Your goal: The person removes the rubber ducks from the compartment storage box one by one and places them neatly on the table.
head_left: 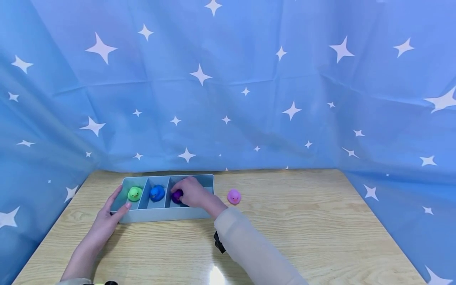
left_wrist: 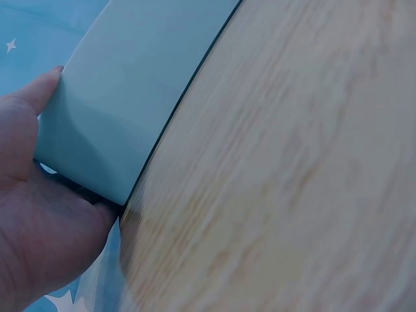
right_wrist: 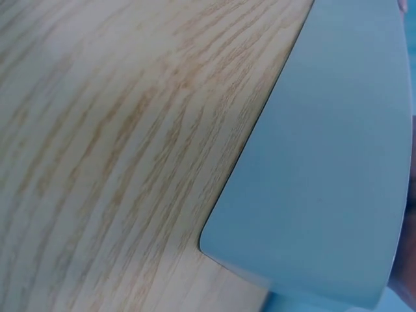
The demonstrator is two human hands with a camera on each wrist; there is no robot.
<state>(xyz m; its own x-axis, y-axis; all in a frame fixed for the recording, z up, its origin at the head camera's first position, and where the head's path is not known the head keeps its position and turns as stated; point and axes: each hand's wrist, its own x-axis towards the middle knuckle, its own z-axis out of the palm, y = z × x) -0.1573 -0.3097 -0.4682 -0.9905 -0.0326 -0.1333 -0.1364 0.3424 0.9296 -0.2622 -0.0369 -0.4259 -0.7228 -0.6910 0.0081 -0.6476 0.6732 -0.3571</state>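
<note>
we find the head view bright and evenly lit, with one hard white glare low on the bench point(head_left: 320, 229) and a soft shadow beside the left forearm point(head_left: 82, 253). our left wrist view is dimmer and hazy, its wood grain smeared, a shadow darkening the tray point(left_wrist: 140, 78) next to the left grip point(left_wrist: 45, 227). in the right wrist view we see a pale sheen at upper left and blur along the tray's bottom edge.

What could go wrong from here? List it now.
The right hand at the purple duck could bump the divider beside it. Drawing back, the right sleeve might brush the pink duck, right of the tray. The left hand, at the tray's left end, could shift it by pushing.
</note>
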